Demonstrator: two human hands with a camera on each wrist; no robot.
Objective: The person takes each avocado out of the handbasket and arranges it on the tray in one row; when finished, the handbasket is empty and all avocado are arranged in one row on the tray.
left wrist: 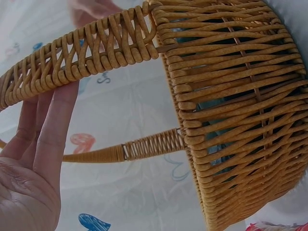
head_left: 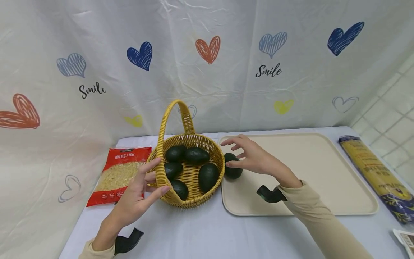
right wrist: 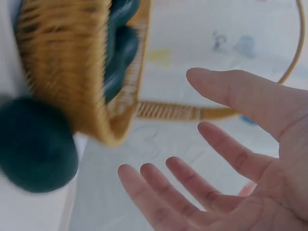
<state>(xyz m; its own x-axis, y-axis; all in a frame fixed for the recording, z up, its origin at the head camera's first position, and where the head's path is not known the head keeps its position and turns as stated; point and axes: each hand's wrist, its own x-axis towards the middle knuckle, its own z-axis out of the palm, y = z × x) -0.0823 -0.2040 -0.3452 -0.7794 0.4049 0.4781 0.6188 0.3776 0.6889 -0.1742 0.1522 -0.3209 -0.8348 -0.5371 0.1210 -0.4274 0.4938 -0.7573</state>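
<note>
Head: a loose avocado point(head_left: 233, 173) lay at three o'clock of the basket point(head_left: 190, 176), near the right hand point(head_left: 255, 158). Left wrist: the left hand point(left wrist: 38, 168), fingers straight, touched the handle point(left wrist: 91, 53) at ten o'clock. Right wrist: fingers spread; gentle cupping seemed best.

Right wrist view, left: avocado point(right wrist: 37, 144) blurred, edge-cropped (basket point(right wrist: 62, 57) likewise, upper left). Head view, lower right: white packet point(head_left: 406, 240) cropped.

Red bag point(head_left: 117, 176), yellow packet point(head_left: 378, 176), heart-print backdrop point(head_left: 236, 86)
</note>
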